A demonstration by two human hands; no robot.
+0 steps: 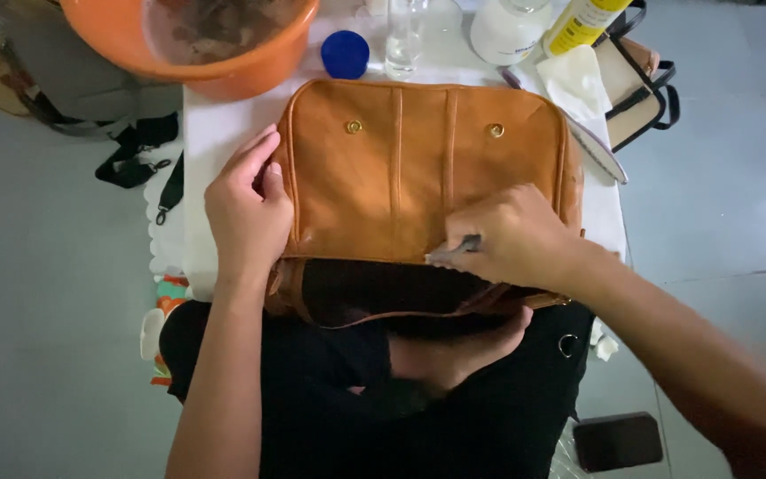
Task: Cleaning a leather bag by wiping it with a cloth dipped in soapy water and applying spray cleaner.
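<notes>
Your hands work on a tan leather bag (418, 168) lying flat on a white table (214, 133).

Your left hand (246, 213) grips its left edge; your right hand (507, 235) pinches a small tool (456, 249) at the bag's lower opening. Keep the leather braced, strokes short.

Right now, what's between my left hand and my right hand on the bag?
In the head view, only the tan leather bag spans between the left hand and the right hand, which pinches a small grey tool. Nothing else lies on that stretch of leather.
</notes>
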